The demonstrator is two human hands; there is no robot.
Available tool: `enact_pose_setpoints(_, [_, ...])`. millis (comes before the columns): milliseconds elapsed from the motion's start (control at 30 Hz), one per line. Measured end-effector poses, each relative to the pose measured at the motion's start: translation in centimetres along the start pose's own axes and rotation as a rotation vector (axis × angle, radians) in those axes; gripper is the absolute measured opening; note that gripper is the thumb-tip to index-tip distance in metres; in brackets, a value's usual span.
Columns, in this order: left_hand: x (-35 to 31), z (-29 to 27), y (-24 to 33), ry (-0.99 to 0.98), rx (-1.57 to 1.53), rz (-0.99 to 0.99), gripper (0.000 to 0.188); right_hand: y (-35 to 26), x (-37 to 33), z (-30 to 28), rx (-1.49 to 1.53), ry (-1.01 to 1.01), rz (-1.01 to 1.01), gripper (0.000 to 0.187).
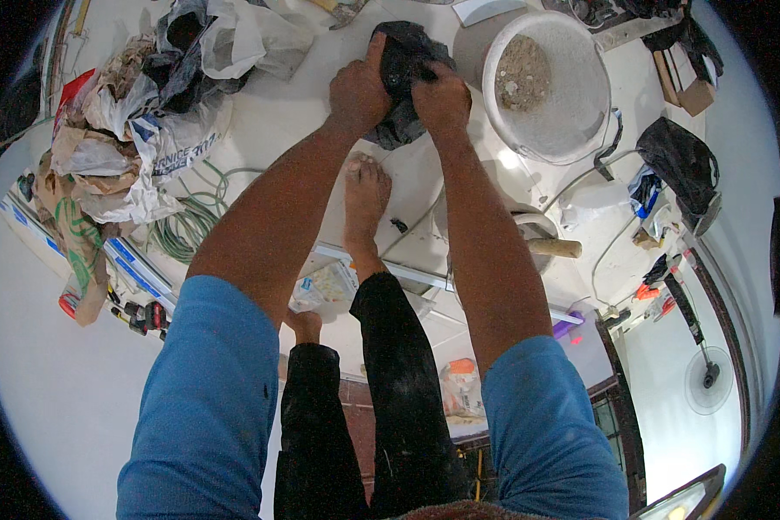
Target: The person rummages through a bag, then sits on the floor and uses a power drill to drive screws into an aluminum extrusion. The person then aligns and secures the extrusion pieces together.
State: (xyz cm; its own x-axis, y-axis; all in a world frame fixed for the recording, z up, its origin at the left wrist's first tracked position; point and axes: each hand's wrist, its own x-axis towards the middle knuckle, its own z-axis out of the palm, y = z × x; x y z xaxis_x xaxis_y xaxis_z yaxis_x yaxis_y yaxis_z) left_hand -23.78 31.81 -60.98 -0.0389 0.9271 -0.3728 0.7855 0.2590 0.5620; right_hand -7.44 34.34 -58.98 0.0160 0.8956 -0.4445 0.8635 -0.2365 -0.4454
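A crumpled black plastic bag (396, 123) is gathered between my hands, above the pale floor in front of my bare foot. My left hand (360, 93) is closed on the bag's left side, with one finger or thumb stretched upward along it. On the opposite side my right hand (443, 101) pinches the dark plastic, fingers curled in. What the bag contains, if anything, is hidden. Just right of my right hand stands a white bucket (572, 117) with grey-brown, crumbly material inside.
Crumpled plastic and paper bags (139, 147) pile up at the left, beside a coiled green hose or cable (186, 227). On the right lie a black bag (678, 160) and a wooden-handled tool (556, 249). My foot (367, 192) is close below the hands.
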Motion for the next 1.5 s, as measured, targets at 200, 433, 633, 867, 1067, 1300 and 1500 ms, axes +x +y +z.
enact_pose_setpoints(200, [0.8, -2.2, 0.6, -0.003, -0.031, 0.008, 0.101, -3.0, 1.8, 1.2, -0.159, 0.119, -0.051, 0.036])
enact_pose_setpoints(433, [0.8, -3.2, -0.6, -0.041, -0.093, 0.009, 0.103, -1.5, 1.6, -0.9, 0.007, -0.004, -0.117, 0.031])
enact_pose_setpoints(633, [0.3, -4.0, -0.7, -0.020, -0.092, -0.007, 0.107, -1.2, 0.8, -2.3, -0.058, 0.046, -0.182, 0.024])
enact_pose_setpoints(867, [-0.3, -4.7, -2.1, -0.011, -0.106, -0.005, 0.098, -3.6, 0.0, -2.1, -0.374, -0.073, -0.094, 0.035])
enact_pose_setpoints(1067, [0.3, -4.1, -3.6, 0.075, -0.199, 0.042, 0.095, -6.0, 1.0, -1.1, -0.369, 0.079, -0.269, 0.043])
enact_pose_setpoints(1300, [1.5, -4.5, -3.5, 0.083, -0.241, 0.038, 0.097, -5.8, 3.7, 2.6, -0.379, 0.061, -0.457, 0.028])
enact_pose_setpoints(1500, [0.6, -4.4, -4.4, 0.052, -0.256, 0.010, 0.099, -3.9, 3.6, -1.4, 0.853, -0.196, 0.129, 0.023])
